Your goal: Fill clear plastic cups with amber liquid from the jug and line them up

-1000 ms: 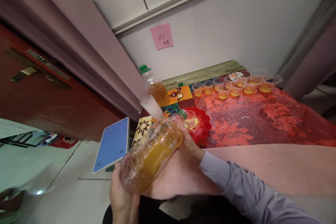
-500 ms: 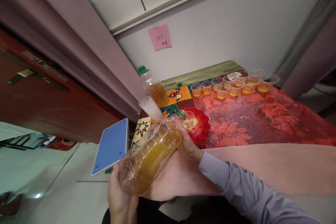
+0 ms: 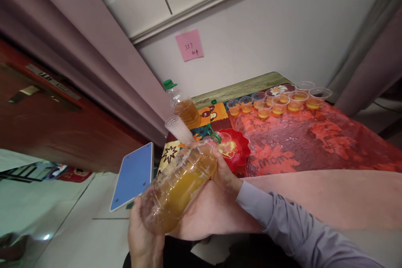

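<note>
A large clear bottle (image 3: 180,188) of yellow liquid lies tilted between both hands, its neck toward the red scalloped plate (image 3: 243,150). My left hand (image 3: 143,232) is closed round its base. Near the neck, my right hand (image 3: 226,176) grips the bottle's side, with part of the fingers hidden behind it. A clear plastic cup (image 3: 225,139) shows in part on the plate, just beyond the bottle's mouth; its contents are hard to make out. Green strips (image 3: 214,135), perhaps a handle, show beside the plate.
Several clear cups (image 3: 280,104) with yellow liquid stand in rows at the back right. Behind the held bottle are a stack of cups (image 3: 180,130) and a second bottle (image 3: 185,109) with a green cap. A loose green cap (image 3: 214,101) lies near the wall. Left is a blue stool (image 3: 133,176).
Both hands and the bottle stay almost where they were. The whole view has shifted very slightly.
</note>
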